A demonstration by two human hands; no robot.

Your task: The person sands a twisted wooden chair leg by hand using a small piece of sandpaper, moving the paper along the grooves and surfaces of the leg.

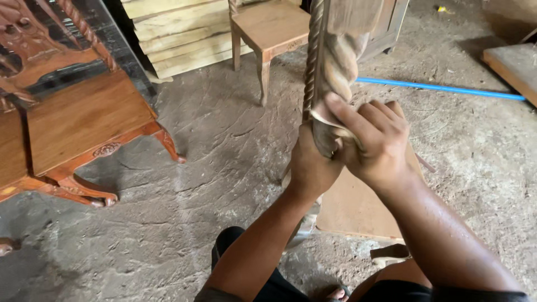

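— While both hands meet at centre frame, what do they hold?
— The right hand (377, 140) curls its fingers, pressed together, over a strip of sandpaper (330, 123) on a twisted wooden post (335, 67). The left hand (310, 165) grips the post below.
— Anything nearby?
— A varnished chair (84, 117) at left, a bare wooden stool (268, 28) at top.

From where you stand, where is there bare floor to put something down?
The widest bare patch lies between the varnished chair on the left and the twisted wooden post that both hands grip. More bare floor lies right of the hands, below the blue pipe. It is crowded around the board underfoot.
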